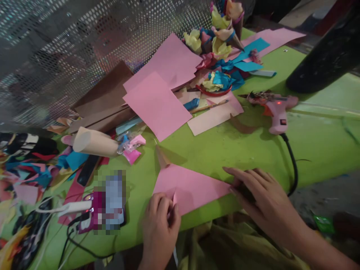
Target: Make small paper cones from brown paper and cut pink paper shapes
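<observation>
A sheet of pink paper (194, 187), tapering to a point at its right, lies near the front edge of the green table. My left hand (161, 221) is closed with curled fingers on its lower left edge, where a small flap of paper stands up. At the pointed right corner is my right hand (258, 191), its thumb and bent fingers around the tip while the index finger reaches out above it. Just behind the sheet, a small brown paper cone (163, 157) touches or nearly touches its top corner.
A pink hot glue gun (278, 108) with a lit red light lies at the right, its black cord hanging off the edge. Pink sheets (159, 105) are stacked behind. Left are a blurred-out phone (114, 202), cables and paper scraps. Paper cone flowers (222, 33) lie far back.
</observation>
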Tool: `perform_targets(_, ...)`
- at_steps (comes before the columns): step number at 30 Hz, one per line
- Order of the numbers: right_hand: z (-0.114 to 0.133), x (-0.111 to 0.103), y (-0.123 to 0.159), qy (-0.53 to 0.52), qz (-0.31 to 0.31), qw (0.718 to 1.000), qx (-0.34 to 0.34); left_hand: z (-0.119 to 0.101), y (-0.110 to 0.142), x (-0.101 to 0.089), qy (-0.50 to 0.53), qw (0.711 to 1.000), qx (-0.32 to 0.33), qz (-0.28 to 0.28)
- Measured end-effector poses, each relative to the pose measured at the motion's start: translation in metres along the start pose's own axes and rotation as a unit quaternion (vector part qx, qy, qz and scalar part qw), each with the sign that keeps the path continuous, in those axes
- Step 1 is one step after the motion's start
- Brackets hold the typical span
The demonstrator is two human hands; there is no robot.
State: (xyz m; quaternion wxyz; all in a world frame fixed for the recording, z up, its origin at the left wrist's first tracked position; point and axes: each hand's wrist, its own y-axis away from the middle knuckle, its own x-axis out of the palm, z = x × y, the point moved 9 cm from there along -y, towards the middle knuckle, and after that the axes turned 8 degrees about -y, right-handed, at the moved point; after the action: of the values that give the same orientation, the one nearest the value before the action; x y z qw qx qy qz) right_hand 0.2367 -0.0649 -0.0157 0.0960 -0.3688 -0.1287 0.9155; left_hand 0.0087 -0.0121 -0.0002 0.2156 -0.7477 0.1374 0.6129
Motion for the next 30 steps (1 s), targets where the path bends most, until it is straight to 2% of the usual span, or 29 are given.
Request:
perform_targets(11,-0.001,0.005,0.002,0.051,0.001,0.999,-0.015,-0.001,0.001,0.004,-0.005,0.999,-0.011,0.036)
perform_targets(14,-0.002,0.007,0.004,0.072,0.008,0.997,-0.037,-0.004,0.001,0.003,-0.012,0.999,-0.012,0.035)
perform_targets(19,0.001,0.008,0.008,0.103,0.030,0.988,-0.115,-0.007,0.002,0.001,-0.025,0.999,-0.017,0.020)
perform_targets(24,0.007,0.006,0.008,0.102,0.023,0.983,-0.151,-0.007,0.008,-0.003,0.010,0.999,-0.018,-0.038)
perform_targets(27,0.005,0.007,0.010,0.111,0.024,0.980,-0.161,-0.013,0.014,-0.008,-0.011,0.996,-0.003,-0.091)
perform_targets(30,0.002,0.010,0.013,0.130,0.034,0.977,-0.165,-0.023,0.019,-0.005,-0.042,0.993,0.032,-0.107)
